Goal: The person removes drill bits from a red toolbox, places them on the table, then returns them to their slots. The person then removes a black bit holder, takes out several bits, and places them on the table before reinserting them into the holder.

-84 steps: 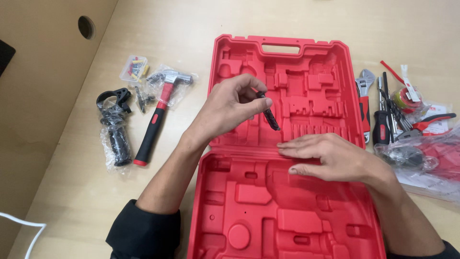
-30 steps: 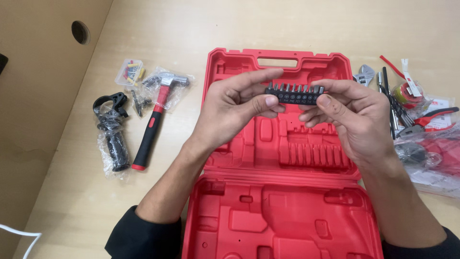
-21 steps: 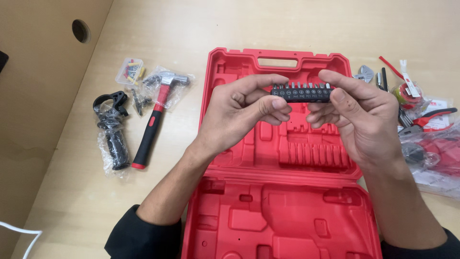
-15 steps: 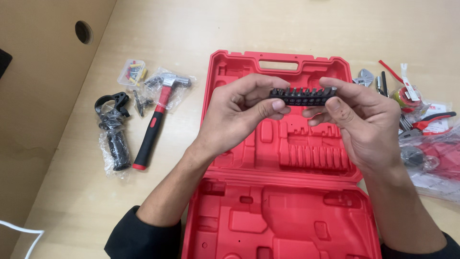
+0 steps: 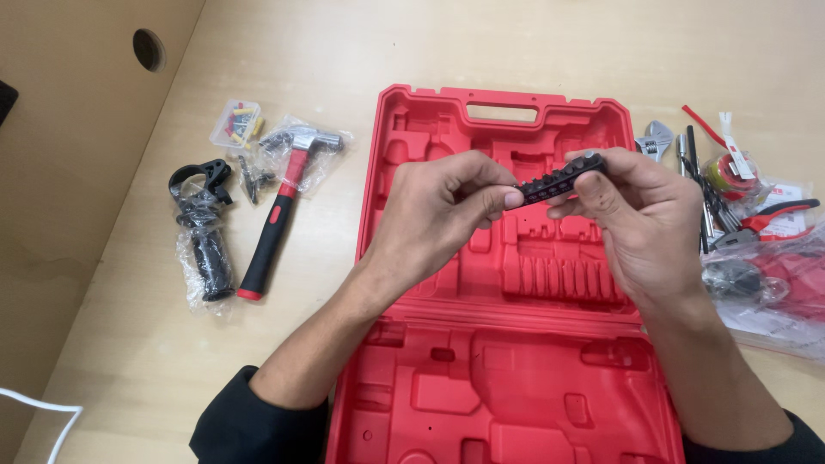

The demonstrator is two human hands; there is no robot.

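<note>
Here, over the open red tool case (image 5: 524, 258), you hold a black bit holder strip (image 5: 560, 178) between both hands, lifted clear of the moulded tray beneath it. Your left hand (image 5: 434, 219) pinches the strip's near, lower end, thumb and forefinger closed tight on it and the other fingers curled under. Your right hand (image 5: 644, 219) grips the far, upper end, thumb underneath and fingers wrapped over the top, so that end is partly hidden. The strip's long axis runs on a slant, from lower left at your left fingertips up to the right, its upper end just under the right forefinger; it sits tilted, not level with the case. Directly below the strip, toward you, lies the ribbed row of slots (image 5: 559, 277) in the case's upper half, whose line runs roughly side to side, so the strip sits at an angle to that row. Both hands are equally on the strip, neither nearer than the other.

To your left on the pale wooden table (image 5: 344, 51) lie a red-and-black hammer (image 5: 279, 215) in clear wrap, a black side handle (image 5: 204, 232) in plastic, and a small clear box of wall plugs (image 5: 235, 125). To your right sit an adjustable wrench (image 5: 655, 139), red-handled pliers (image 5: 778, 216) and bagged parts.
</note>
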